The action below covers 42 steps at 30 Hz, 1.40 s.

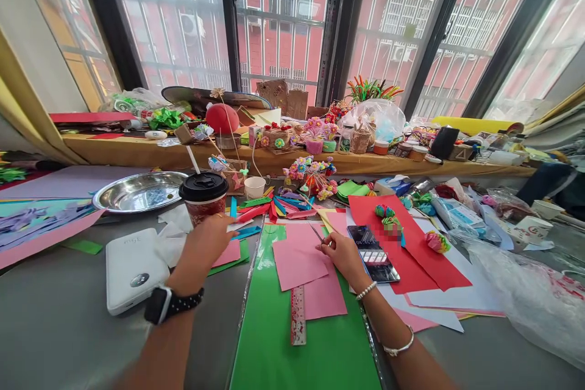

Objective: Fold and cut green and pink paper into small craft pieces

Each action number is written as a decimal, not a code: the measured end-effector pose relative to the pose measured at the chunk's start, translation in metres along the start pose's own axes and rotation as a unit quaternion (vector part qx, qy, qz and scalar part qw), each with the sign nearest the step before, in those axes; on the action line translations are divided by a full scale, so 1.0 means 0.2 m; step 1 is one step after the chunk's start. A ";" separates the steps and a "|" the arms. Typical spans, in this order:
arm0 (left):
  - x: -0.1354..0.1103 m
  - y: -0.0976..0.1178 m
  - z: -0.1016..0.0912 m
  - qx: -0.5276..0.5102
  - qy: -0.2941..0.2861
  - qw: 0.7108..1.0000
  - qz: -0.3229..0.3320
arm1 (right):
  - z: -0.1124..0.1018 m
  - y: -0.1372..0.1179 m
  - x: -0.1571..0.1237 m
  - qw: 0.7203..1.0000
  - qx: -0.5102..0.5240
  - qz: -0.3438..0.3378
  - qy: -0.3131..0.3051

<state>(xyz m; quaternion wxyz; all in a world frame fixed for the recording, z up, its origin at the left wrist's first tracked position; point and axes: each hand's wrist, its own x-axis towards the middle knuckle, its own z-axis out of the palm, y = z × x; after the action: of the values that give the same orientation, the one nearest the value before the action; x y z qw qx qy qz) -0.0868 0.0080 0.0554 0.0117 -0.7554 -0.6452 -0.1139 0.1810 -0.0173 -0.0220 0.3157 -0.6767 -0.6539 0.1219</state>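
Note:
My left hand [208, 242] is stretched out in front of the dark red paper cup [203, 210] with a black lid. Its fingers point right, their tips close to blue paper strips [247, 232]; I cannot tell whether they touch. My right hand [342, 253] pinches a thin, dark, pen-like tool [316, 231], tip toward the upper left. Beneath it are overlapping pink paper sheets [297, 265] on a green board [274, 347]. A clear patterned ruler [298, 317] pokes out from under the upper pink sheet.
A white power bank [132, 271] and a steel tray [109, 200] lie left. Right of the board are a phone [372, 253] and red paper [411, 256]. A plastic bag [516, 292] sits far right. Crafts such as crocheted flower pots [314, 145] crowd the windowsill ledge [183, 155].

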 end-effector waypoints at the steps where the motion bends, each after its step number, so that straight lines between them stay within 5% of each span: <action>1: -0.02 0.06 0.02 -0.008 0.013 1.000 0.015 | -0.01 0.00 0.00 1.000 0.007 0.002 0.010; 4: -0.06 0.25 0.08 -0.072 -0.017 0.991 0.112 | -0.02 0.01 0.00 0.999 0.018 0.012 0.026; 8: -0.01 0.38 0.20 -0.097 -0.073 0.985 0.120 | -0.02 0.02 0.00 0.999 0.033 0.036 0.017; 14: 0.10 0.33 0.33 -0.147 -0.117 0.977 0.100 | -0.01 0.02 0.01 0.998 0.063 -0.002 0.025; 20: 0.12 0.26 0.34 -0.298 -0.073 0.947 0.098 | -0.01 -0.02 0.00 0.989 0.138 -0.049 0.004; 24: 0.11 0.27 0.29 -0.464 -0.064 0.882 0.047 | -0.03 -0.05 -0.01 0.969 0.242 -0.051 -0.013; 28: 0.05 0.33 0.27 -0.628 -0.102 0.771 -0.017 | -0.04 -0.06 -0.01 0.927 0.375 -0.019 -0.016; 31: 0.02 0.39 0.30 -0.723 -0.104 0.679 -0.077 | -0.04 -0.05 -0.01 0.913 0.405 -0.002 0.039; 34: 0.01 0.44 0.34 -0.767 -0.131 0.616 -0.120 | -0.05 -0.05 -0.02 0.931 0.350 -0.007 0.102; 38: 0.00 0.47 0.37 -0.781 -0.154 0.590 -0.133 | -0.06 -0.06 -0.04 0.964 0.194 -0.115 0.142; 42: -0.01 0.48 0.36 -0.784 -0.162 0.590 -0.101 | -0.04 -0.06 -0.05 0.956 0.094 -0.254 0.110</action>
<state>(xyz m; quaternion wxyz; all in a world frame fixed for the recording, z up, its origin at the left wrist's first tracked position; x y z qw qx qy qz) 0.0175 0.0021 -0.0021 -0.7015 -0.4082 -0.3699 -0.4522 0.1747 -0.0292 -0.0109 0.4683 -0.4649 -0.7510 0.0240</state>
